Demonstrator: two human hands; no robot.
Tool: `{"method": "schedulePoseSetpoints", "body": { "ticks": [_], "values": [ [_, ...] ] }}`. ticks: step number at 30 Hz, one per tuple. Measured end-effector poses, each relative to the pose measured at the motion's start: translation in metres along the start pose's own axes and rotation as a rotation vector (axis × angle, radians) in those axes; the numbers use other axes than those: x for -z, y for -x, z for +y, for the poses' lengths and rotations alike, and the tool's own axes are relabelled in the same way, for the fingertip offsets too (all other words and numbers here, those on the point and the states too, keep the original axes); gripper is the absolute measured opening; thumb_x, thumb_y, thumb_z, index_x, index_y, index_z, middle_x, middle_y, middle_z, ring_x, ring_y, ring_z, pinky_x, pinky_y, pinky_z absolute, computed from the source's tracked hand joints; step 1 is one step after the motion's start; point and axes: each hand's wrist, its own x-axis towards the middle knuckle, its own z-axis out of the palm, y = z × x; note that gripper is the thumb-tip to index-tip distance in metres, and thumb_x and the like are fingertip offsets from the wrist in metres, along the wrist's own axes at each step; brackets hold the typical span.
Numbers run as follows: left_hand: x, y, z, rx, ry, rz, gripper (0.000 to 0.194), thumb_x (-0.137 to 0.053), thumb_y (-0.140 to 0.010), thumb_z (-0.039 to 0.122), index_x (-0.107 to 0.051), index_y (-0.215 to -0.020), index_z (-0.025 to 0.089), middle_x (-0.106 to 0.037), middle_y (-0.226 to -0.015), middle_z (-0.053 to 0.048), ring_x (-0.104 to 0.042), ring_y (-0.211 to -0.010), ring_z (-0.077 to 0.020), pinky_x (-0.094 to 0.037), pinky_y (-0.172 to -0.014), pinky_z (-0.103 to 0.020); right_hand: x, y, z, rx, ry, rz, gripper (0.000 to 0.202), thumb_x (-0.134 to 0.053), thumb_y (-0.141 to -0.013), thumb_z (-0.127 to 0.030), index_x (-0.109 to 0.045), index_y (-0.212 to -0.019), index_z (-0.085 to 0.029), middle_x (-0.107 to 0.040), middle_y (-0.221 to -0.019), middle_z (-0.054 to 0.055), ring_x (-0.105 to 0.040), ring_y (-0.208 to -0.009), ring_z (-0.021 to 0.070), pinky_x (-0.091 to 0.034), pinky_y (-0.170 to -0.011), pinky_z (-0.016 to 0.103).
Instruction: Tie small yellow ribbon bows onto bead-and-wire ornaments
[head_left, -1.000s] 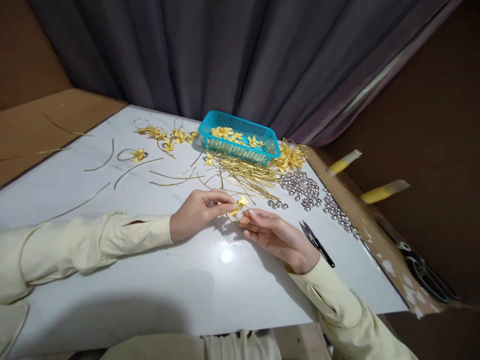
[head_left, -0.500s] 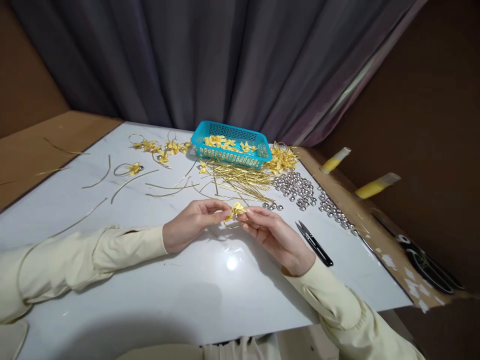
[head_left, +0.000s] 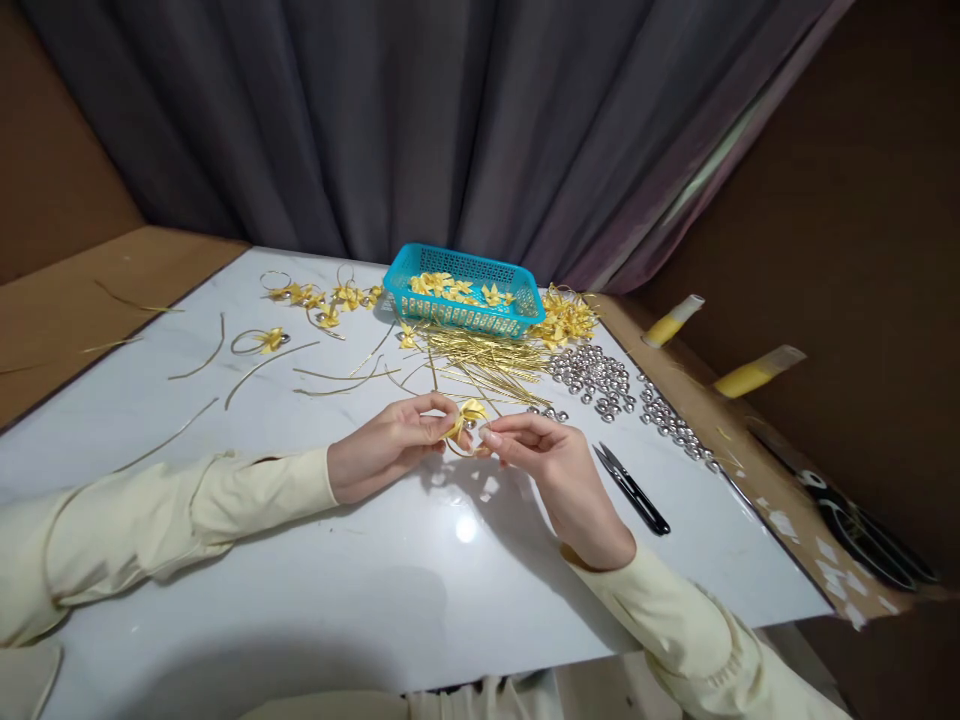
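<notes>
Between my hands, above the white tabletop, is a yellow ribbon flower [head_left: 472, 411] with a small silver bead and a gold wire [head_left: 459, 452] curving below it. My left hand [head_left: 390, 443] pinches the flower from its left side. With thumb and index finger, my right hand [head_left: 559, 470] pinches the wire at the flower's right. Gold wire pieces [head_left: 487, 360] lie in a pile just behind my hands. Silver beads [head_left: 592, 372] are spread to the right of that pile.
A blue basket [head_left: 465, 318] of yellow flowers stands at the back. Finished-looking flowers with wire loops [head_left: 271, 341] and loose wires [head_left: 262, 368] lie left. Black snips [head_left: 634, 490] lie right, larger scissors [head_left: 862, 530] and two yellow tubes [head_left: 757, 371] farther right.
My right hand has turned, its back now more upward, and its fingers have moved onto the wire. The flower has tilted, showing its bead and the wire loop more clearly.
</notes>
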Motion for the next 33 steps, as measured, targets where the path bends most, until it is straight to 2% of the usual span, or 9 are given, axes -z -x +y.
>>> {"method": "schedulePoseSetpoints", "body": {
  "ticks": [4, 8, 17, 22, 28, 33],
  "values": [
    [0.0011, -0.0009, -0.0009, 0.003, 0.01, 0.019, 0.002, -0.062, -0.081, 0.017, -0.061, -0.082, 0.015, -0.066, -0.075, -0.003, -0.059, -0.076, -0.0121, -0.041, -0.074, -0.022, -0.0035, 0.0051, 0.0006, 0.124, 0.151, 0.058, 0.012, -0.073, -0.067, -0.027, -0.071, -0.068, -0.016, -0.068, -0.058, 0.002, -0.06, -0.051, 0.0125, -0.046, -0.05, 0.023],
    [0.0005, -0.0019, -0.0016, 0.017, 0.011, 0.05, 0.005, -0.062, -0.08, 0.017, -0.062, -0.084, 0.014, -0.065, -0.077, -0.003, -0.057, -0.073, -0.0114, -0.04, -0.071, -0.021, -0.0058, 0.0079, 0.0018, 0.15, 0.204, 0.088, 0.01, -0.072, -0.067, -0.026, -0.073, -0.068, -0.016, -0.066, -0.054, 0.001, -0.055, -0.043, 0.0098, -0.045, -0.047, 0.022],
    [0.0008, -0.0012, -0.0029, 0.042, 0.008, 0.065, 0.006, -0.065, -0.077, 0.017, -0.061, -0.079, 0.014, -0.063, -0.076, -0.004, -0.057, -0.075, -0.0127, -0.041, -0.073, -0.023, -0.0104, 0.0073, -0.0012, 0.07, 0.137, 0.054, 0.021, -0.077, -0.061, -0.033, -0.069, -0.066, -0.014, -0.064, -0.051, 0.001, -0.052, -0.038, 0.0095, -0.041, -0.038, 0.021],
    [0.0002, -0.001, -0.0016, 0.049, 0.004, 0.047, 0.003, -0.061, -0.078, 0.015, -0.063, -0.078, 0.013, -0.06, -0.076, -0.004, -0.054, -0.073, -0.0122, -0.041, -0.07, -0.021, -0.0101, 0.0094, -0.0015, 0.085, 0.2, 0.054, 0.018, -0.075, -0.065, -0.032, -0.07, -0.062, -0.015, -0.06, -0.046, 0.001, -0.048, -0.037, 0.0089, -0.039, -0.04, 0.022],
    [0.0016, -0.0022, -0.0016, 0.093, 0.13, 0.021, 0.003, -0.063, -0.071, 0.01, -0.066, -0.068, 0.01, -0.055, -0.07, -0.004, -0.05, -0.07, -0.0118, -0.043, -0.067, -0.018, -0.0108, 0.0112, -0.0021, 0.086, 0.212, 0.043, 0.018, -0.073, -0.068, -0.031, -0.07, -0.06, -0.015, -0.059, -0.047, 0.0, -0.042, -0.035, 0.0065, -0.035, -0.037, 0.022],
    [0.0032, -0.0014, -0.0035, 0.171, 0.213, 0.072, 0.009, -0.059, -0.069, 0.004, -0.066, -0.067, 0.009, -0.054, -0.072, -0.005, -0.051, -0.072, -0.0126, -0.045, -0.069, -0.02, -0.0092, 0.0103, -0.0017, 0.087, 0.215, 0.021, 0.017, -0.072, -0.067, -0.03, -0.069, -0.061, -0.014, -0.059, -0.048, 0.0, -0.042, -0.034, 0.0063, -0.034, -0.037, 0.021]
  ]
}}
